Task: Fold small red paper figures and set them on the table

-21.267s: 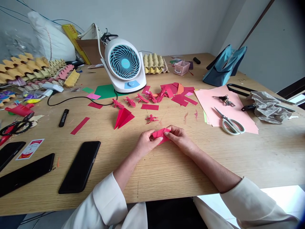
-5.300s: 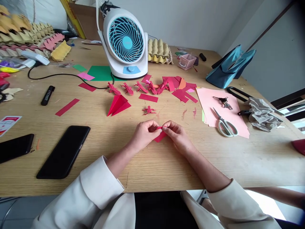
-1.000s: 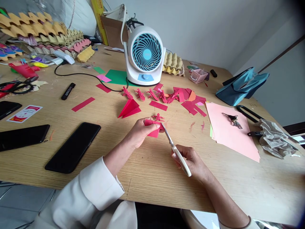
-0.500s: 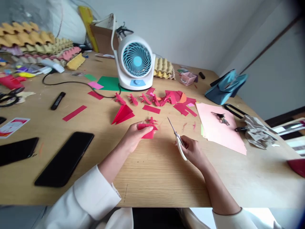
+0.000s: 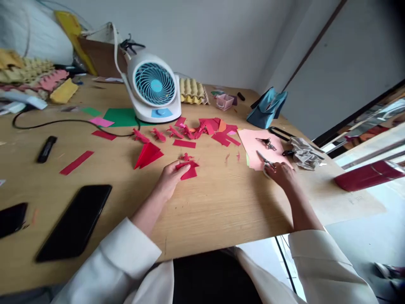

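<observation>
Between thumb and fingers my left hand [image 5: 170, 178] pinches a folded red paper piece [image 5: 190, 172]. Just behind it lies a small red paper figure [image 5: 186, 157]. My right hand [image 5: 282, 172] is closed around white-handled scissors [image 5: 265, 158], at the near edge of the pink paper sheets [image 5: 251, 141]; the blades point away to the left, over the sheets. A row of red folded paper figures [image 5: 158, 135] and a larger red folded paper [image 5: 148, 155] lie behind my left hand.
A white fan [image 5: 155, 90] stands at the back. A black phone [image 5: 76, 221] lies at the left, near a marker [image 5: 47, 148] and a red strip [image 5: 76, 163]. At the right are a blue pouch [image 5: 265, 110], crumpled grey paper [image 5: 305, 153] and a dark red object [image 5: 368, 175].
My right hand has moved right with the scissors, from bare wood to the pink sheets. My left hand still pinches the red paper. The view has turned to the right.
</observation>
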Demonstrator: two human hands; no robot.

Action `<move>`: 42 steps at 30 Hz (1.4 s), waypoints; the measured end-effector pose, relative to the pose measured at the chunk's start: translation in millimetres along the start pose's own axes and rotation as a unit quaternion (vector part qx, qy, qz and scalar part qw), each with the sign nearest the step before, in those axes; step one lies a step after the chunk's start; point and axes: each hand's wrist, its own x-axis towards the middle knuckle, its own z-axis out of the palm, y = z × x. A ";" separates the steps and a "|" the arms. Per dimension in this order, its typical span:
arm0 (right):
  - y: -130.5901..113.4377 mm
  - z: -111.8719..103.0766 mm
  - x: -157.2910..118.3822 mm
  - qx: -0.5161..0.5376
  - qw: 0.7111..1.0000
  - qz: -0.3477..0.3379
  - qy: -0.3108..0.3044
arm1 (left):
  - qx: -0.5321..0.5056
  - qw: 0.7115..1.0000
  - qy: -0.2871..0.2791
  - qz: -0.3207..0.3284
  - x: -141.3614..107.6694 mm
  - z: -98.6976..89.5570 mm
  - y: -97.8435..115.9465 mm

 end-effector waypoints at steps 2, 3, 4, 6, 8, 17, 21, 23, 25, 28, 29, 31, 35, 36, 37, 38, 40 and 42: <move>-1.7 -3.0 -0.9 0.014 1.000 -0.003 0.027 | -0.032 0.999 -0.012 -0.013 -0.2 0.4 -1.4; -9.0 -8.2 -3.2 0.027 0.998 -0.006 0.052 | -0.051 0.998 -0.021 -0.017 -0.3 0.8 -1.5; -21.0 -15.6 -7.0 0.058 0.995 -0.015 0.082 | -0.069 0.997 -0.031 -0.022 -0.5 1.3 -1.3; -58.0 -34.7 -19.0 0.207 0.971 -0.062 0.101 | -0.100 0.993 -0.048 -0.031 -1.3 2.8 -0.4; -105.6 -54.0 -34.4 0.413 0.893 -0.176 0.021 | -0.114 0.991 -0.062 -0.045 -2.5 4.2 0.2; -212.1 -73.6 -70.7 0.672 0.656 -0.258 -0.227 | -0.061 0.992 -0.091 -0.057 -8.8 7.1 -4.1; -212.6 -65.1 -70.1 0.687 0.647 -0.231 -0.239 | 0.012 0.996 -0.084 0.002 -8.7 8.1 -9.8; -214.0 -60.8 -70.5 0.693 0.643 -0.220 -0.241 | 0.059 0.994 -0.082 0.039 -8.2 8.4 -13.3; -215.2 -57.4 -71.8 0.702 0.637 -0.211 -0.238 | 0.098 0.990 -0.080 0.062 -8.4 8.8 -15.7; -215.5 -55.5 -74.3 0.708 0.636 -0.202 -0.231 | 0.157 0.982 -0.068 0.085 -10.9 10.1 -15.3; -215.3 -55.7 -75.2 0.707 0.638 -0.200 -0.229 | 0.179 0.977 -0.062 0.096 -12.0 10.7 -14.1; -215.0 -56.3 -77.1 0.705 0.642 -0.200 -0.225 | 0.222 0.967 -0.047 0.114 -14.1 11.7 -11.2; -216.4 -54.5 -81.4 0.707 0.645 -0.209 -0.201 | 0.280 0.949 -0.037 0.141 -15.9 12.9 -7.9; -217.1 -53.0 -82.4 0.707 0.648 -0.211 -0.188 | 0.287 0.946 -0.037 0.145 -15.8 12.8 -8.1; -217.9 -51.1 -83.3 0.707 0.651 -0.212 -0.174 | 0.291 0.944 -0.037 0.148 -15.4 12.6 -8.7; -218.6 -49.1 -84.0 0.706 0.656 -0.213 -0.162 | 0.291 0.944 -0.041 0.148 -14.8 12.2 -9.4; -219.8 -45.5 -84.8 0.696 0.669 -0.221 -0.140 | 0.281 0.948 -0.055 0.139 -13.0 10.8 -10.8; -220.7 -43.6 -85.1 0.688 0.674 -0.234 -0.130 | 0.267 0.952 -0.067 0.135 -10.7 8.7 -12.1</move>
